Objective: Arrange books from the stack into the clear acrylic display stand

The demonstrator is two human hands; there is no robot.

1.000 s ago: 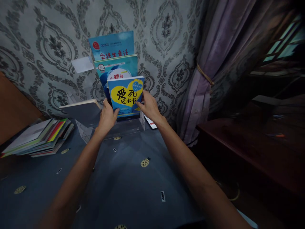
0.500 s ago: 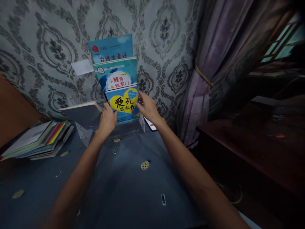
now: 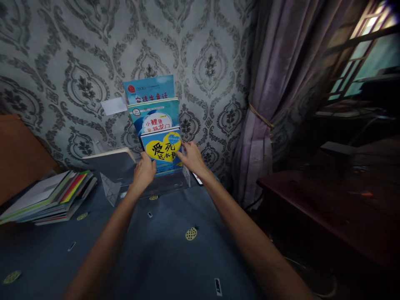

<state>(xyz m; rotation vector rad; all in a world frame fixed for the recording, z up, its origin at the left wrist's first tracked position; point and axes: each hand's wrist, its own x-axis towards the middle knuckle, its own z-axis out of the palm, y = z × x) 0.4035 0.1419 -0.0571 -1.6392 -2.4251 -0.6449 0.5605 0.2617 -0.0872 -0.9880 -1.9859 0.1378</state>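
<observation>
A blue book with a yellow heart on its cover [image 3: 164, 151] stands at the front of a clear stepped rack [image 3: 156, 186]. My left hand [image 3: 145, 168] grips its left edge, thumb on the cover. My right hand [image 3: 191, 157] holds the opposite edge between thumb and fingers. Behind it rise a teal book with a white oval [image 3: 156, 114] and, higher, a light blue book with red lettering [image 3: 153, 88]. Left of my left hand, a dark grey book with pale page edges [image 3: 109, 162] leans back in the rack.
A stack of books [image 3: 50, 196] lies on the left of the blue cloth-covered table [image 3: 168, 258]. A phone [image 3: 198, 179] peeks out right of the rack. Patterned wall [image 3: 211, 62] backs everything. A tied purple curtain [image 3: 256, 146] and a dark red surface [image 3: 312, 208] are at right.
My view has tilted up, so the rack, books and hands appear lower. Both hands stay at the edges of the yellow-heart book, which sits in the same place in the rack.
</observation>
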